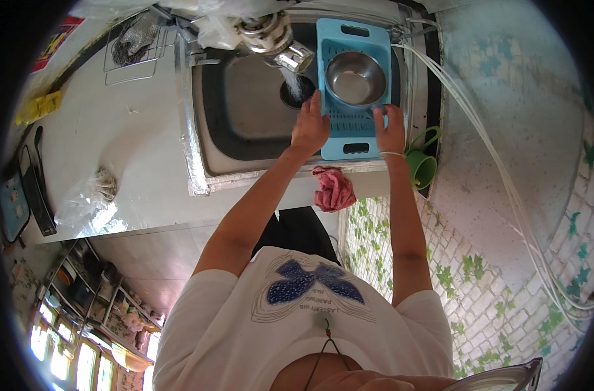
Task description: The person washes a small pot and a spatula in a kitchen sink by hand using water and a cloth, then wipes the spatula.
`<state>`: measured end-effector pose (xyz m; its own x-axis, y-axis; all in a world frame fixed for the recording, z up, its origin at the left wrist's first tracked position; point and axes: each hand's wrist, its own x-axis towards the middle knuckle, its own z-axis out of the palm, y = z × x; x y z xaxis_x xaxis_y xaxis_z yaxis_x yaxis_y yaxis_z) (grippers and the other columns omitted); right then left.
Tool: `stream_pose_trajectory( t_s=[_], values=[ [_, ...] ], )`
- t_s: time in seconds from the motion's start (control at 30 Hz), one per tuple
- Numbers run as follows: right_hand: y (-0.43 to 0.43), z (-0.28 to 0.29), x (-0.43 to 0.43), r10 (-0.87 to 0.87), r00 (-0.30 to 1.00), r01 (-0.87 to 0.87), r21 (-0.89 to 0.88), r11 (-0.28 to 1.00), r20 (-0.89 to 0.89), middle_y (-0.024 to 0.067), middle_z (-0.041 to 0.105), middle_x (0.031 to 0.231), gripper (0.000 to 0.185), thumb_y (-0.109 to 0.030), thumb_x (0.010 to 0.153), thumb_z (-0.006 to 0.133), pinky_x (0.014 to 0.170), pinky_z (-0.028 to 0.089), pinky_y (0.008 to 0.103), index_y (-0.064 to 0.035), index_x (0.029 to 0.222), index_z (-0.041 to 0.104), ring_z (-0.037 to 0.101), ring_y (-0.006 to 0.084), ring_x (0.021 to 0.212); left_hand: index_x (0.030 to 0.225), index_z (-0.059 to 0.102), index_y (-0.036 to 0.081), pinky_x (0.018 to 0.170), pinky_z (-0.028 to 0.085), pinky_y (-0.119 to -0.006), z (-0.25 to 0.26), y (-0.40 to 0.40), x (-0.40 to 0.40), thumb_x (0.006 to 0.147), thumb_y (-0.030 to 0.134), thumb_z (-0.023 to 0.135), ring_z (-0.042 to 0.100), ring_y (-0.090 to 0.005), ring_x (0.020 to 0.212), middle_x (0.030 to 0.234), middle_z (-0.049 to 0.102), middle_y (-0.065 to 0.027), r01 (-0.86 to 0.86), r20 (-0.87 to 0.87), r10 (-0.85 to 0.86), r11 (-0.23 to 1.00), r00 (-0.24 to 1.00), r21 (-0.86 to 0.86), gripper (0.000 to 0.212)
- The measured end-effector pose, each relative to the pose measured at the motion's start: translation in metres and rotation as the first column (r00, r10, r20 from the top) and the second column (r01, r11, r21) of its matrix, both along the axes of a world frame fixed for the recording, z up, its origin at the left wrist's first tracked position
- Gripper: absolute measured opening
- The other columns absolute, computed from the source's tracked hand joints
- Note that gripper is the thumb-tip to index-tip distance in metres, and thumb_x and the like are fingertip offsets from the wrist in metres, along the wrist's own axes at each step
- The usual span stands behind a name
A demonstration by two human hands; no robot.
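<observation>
A light-blue plastic drain basket [349,149] spans the right part of the stainless-steel sink [257,115]. Inside it stands a round stainless-steel pot [355,78], its inner base visible from above. My left hand [310,126] is at the basket's left rim, thumb over the edge, with the other fingers stretched along the outside. At the opposite rim, my right hand [390,129] has its thumb inside and fingers outside, just below the pot. Water runs from a metal faucet [294,56] into the dark drain opening [297,93], near my left fingertips.
A red cloth [333,189] hangs over the counter's front edge. Beside my right wrist sits a green plastic cup [420,168]. White hoses [465,93] run down the right wall. To the left are a wire rack [130,76] with a scouring pad and a plastic bag [89,203].
</observation>
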<state>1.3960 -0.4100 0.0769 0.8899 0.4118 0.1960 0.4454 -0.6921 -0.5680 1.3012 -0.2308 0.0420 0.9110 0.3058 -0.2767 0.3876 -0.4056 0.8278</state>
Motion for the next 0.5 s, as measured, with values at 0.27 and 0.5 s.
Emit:
stream_pose_trajectory(
  t_s=[0.27,0.5],
  values=[
    [-0.006,-0.004,-0.074,0.137,0.99,-0.142,-0.205,0.968,-0.036,0.0151,0.051,0.104,0.026,-0.016,0.078,0.059,0.086,0.04,0.0419,-0.0049,0.101,0.055,0.048,0.0335,0.098,0.115,0.046,0.0,0.09,0.038,-0.044,0.015,0.019,0.077,0.085,0.018,0.047,0.046,-0.0392,0.106,0.114,0.048,-0.0233,-0.194,0.375,0.099,0.955,0.922,0.225,0.035],
    [-0.001,-0.013,-0.085,0.193,0.981,-0.186,-0.231,0.955,0.006,0.0126,0.053,0.107,0.035,-0.014,0.077,0.057,0.091,0.038,0.0413,-0.0078,0.112,0.053,0.047,0.0311,0.106,0.095,0.058,0.002,0.081,0.045,-0.046,-0.037,0.053,0.163,0.087,0.023,0.039,0.054,-0.0395,0.094,0.1,0.057,-0.0224,0.057,0.262,-0.166,0.925,0.951,0.376,0.03]
  ],
)
